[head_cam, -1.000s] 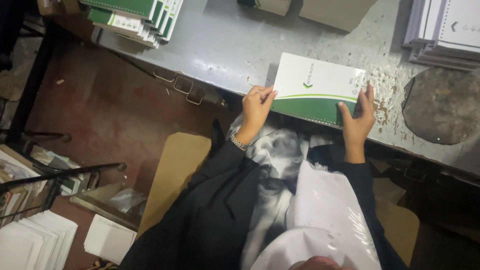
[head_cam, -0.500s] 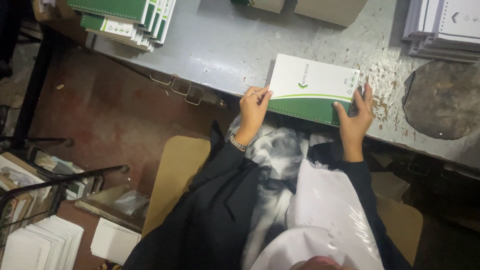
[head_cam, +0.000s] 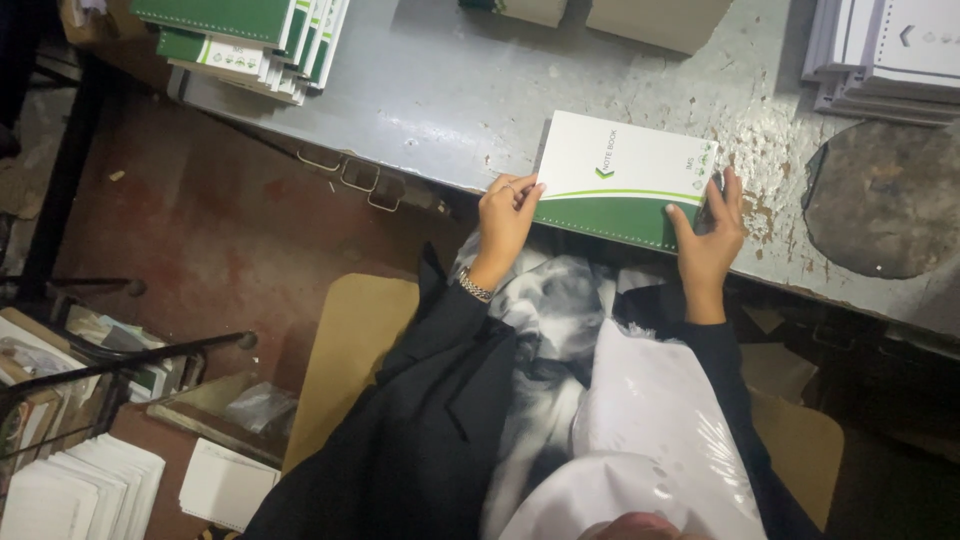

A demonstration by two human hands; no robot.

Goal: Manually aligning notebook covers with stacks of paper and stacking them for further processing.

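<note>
The spiral notebook lies flat at the near edge of the grey table, just as it did half a second ago; it has barely shifted, sitting at much the same slight tilt, and both hands keep their places at its two ends. Its long axis runs across the person's body, roughly along the table edge, the right end a little farther away than the left. The binding, a row of small holes or coils, runs along the near long side, though the dim light makes it hard to say which.

The cover is white over its far part, with a small green arrow mark and some print, and dark green along the near strip, a thin pale-green curve dividing the two.

The left hand pinches the notebook's left near corner, thumb on top and fingers curled beside the edge; a metal wristband shows at the black sleeve. The right hand clasps the right end, thumb lying on the green strip and fingers spread up along the short edge.

Farther out, a stack of green-and-white notebooks sits at the table's far left, and a pile of white sheets at the far right.
</note>
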